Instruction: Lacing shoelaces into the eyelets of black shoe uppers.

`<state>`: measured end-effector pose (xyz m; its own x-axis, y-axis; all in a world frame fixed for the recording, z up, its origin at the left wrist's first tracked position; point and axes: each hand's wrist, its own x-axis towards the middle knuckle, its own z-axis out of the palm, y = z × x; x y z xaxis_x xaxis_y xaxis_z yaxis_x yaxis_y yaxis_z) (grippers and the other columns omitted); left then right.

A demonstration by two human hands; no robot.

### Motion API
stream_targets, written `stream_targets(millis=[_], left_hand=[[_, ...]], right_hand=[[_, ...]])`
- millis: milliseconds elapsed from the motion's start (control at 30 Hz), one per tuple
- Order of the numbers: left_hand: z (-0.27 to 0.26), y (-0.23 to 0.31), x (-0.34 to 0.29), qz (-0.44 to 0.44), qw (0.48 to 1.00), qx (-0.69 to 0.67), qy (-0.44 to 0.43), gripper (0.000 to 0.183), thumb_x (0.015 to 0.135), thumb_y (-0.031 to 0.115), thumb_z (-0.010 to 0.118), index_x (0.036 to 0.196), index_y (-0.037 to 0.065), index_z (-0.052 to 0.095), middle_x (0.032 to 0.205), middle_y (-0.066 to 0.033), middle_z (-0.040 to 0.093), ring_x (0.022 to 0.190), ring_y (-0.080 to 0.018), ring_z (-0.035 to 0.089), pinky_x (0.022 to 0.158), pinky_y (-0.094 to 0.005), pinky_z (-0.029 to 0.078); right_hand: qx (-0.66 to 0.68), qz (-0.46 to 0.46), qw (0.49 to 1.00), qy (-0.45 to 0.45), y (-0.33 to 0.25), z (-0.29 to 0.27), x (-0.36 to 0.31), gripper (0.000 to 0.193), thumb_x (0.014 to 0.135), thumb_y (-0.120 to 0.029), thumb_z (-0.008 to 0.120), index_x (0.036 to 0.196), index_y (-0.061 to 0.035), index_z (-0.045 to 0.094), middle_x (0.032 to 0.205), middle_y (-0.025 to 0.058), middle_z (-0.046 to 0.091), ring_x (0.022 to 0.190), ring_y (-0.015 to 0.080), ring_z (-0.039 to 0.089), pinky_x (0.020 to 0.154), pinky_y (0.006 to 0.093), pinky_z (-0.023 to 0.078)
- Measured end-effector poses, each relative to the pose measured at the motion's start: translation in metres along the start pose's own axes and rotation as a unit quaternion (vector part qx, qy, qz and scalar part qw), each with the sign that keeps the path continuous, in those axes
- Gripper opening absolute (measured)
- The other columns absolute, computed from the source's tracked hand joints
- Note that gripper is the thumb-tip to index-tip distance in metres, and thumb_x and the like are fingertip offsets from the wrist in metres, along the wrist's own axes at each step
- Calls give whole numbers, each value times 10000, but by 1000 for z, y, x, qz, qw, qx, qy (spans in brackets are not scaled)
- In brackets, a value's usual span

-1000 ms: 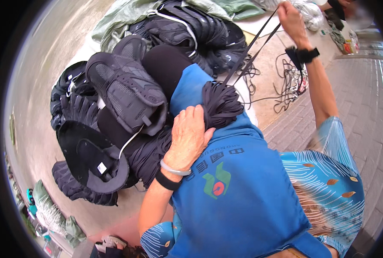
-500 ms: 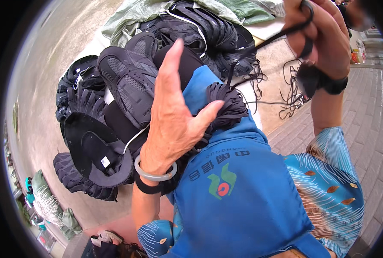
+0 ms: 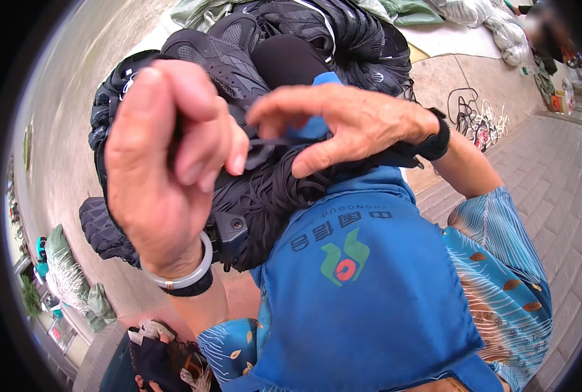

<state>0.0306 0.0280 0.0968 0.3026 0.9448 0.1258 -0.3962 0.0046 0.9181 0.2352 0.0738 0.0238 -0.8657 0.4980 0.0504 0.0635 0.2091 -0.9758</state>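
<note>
My left hand is raised on the left with its fingers curled in; what they may hold cannot be made out. My right hand reaches in from the right, thumb apart from its slightly blurred, stretched fingers, with nothing visibly gripped. It hovers close above a thick bundle of black shoelaces on my lap. Beyond the hands lie black-and-grey mesh sneakers, partly hidden by my left hand. A blue apron covers my front.
More black shoes are heaped at the back beside green-grey sacking. Loose black and white cords lie on the floor at the right. White plastic bags stand far right; dark shoes sit low left.
My right hand has come down and left from the upper right, where it held a black lace stretched out. My left hand has moved left, and its spread fingers have curled.
</note>
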Motion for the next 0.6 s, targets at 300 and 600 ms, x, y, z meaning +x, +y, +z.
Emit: stream_targets(millis=[300, 600], left_hand=[[-43, 44, -15, 90, 993, -63, 40, 252, 1048, 203, 311, 893, 73, 461, 558, 53, 311, 489, -71, 273, 533, -242, 317], [-55, 27, -12, 49, 986, -132, 87, 255, 1045, 187, 344, 856, 57, 456, 570, 35, 309, 499, -84, 285, 565, -264, 332]], right_hand=[[-27, 126, 991, -31, 14, -27, -41, 183, 895, -165, 630, 895, 13, 672, 710, 53, 634, 692, 98, 577, 641, 262, 457], [-221, 213, 940, 148, 47, -91, -85, 186, 878, -138, 629, 1001, 0, 648, 755, 12, 616, 726, 73, 559, 666, 233, 462]])
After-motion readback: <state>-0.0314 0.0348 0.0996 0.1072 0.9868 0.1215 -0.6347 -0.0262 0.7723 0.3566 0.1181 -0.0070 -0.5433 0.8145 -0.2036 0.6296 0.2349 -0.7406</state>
